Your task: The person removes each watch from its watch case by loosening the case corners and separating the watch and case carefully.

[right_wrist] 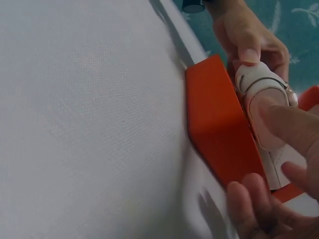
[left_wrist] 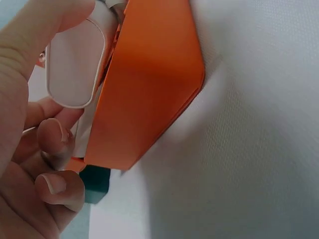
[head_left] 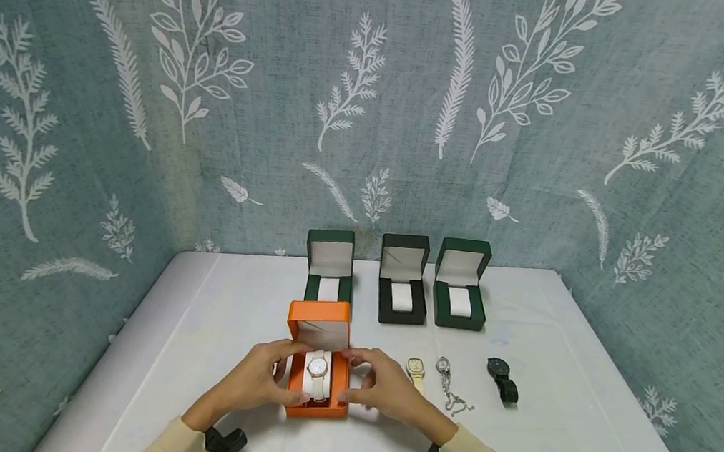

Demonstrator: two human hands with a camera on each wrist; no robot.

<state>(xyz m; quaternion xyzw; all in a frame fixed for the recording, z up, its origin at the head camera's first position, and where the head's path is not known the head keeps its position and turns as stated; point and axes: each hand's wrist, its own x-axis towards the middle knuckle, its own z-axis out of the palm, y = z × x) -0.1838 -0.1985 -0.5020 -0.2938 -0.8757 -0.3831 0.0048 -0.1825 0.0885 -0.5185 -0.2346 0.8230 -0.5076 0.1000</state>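
Observation:
An orange watch box [head_left: 316, 412] stands with its lid up between my hands. Wrapped round a white cushion [left_wrist: 75, 67] is a white-strapped watch [head_left: 318, 368], its dial facing up at the box's mouth. My left hand [head_left: 261, 371] holds the cushion by its left end, thumb near the front and fingers behind. From the opposite side my right hand [head_left: 389, 390] grips the other end, its thumb [right_wrist: 281, 122] lying flat against the oval face. In both wrist views the cushion sits partly above the box wall.
Three open watch boxes, two green [head_left: 332, 252] [head_left: 459, 317] and one black [head_left: 401, 315], stand at the back with white cushions inside. Right of my right hand lie a yellowish watch [head_left: 415, 368], a silver chain watch [head_left: 446, 377] and a black watch [head_left: 502, 378].

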